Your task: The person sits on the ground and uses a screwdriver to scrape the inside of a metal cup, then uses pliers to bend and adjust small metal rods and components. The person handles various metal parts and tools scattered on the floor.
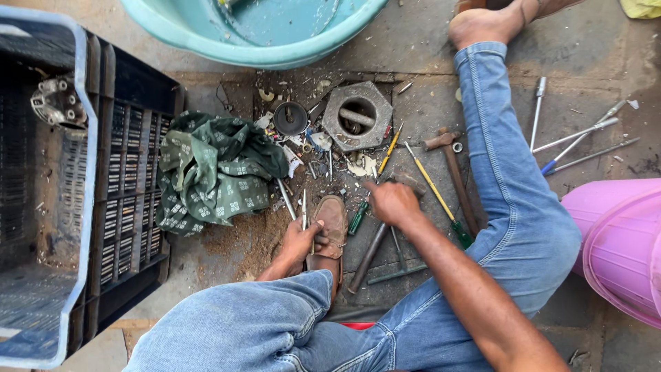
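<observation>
Screwdriver (358,217) green-handled | R hand (391,201) curled over it | L hand (301,240) gripping shoe (329,231)

Crate (41,207) lies left of cloth (213,172); basin (255,41) beyond; hammer (454,176) right of hexagonal block (358,116).
</observation>
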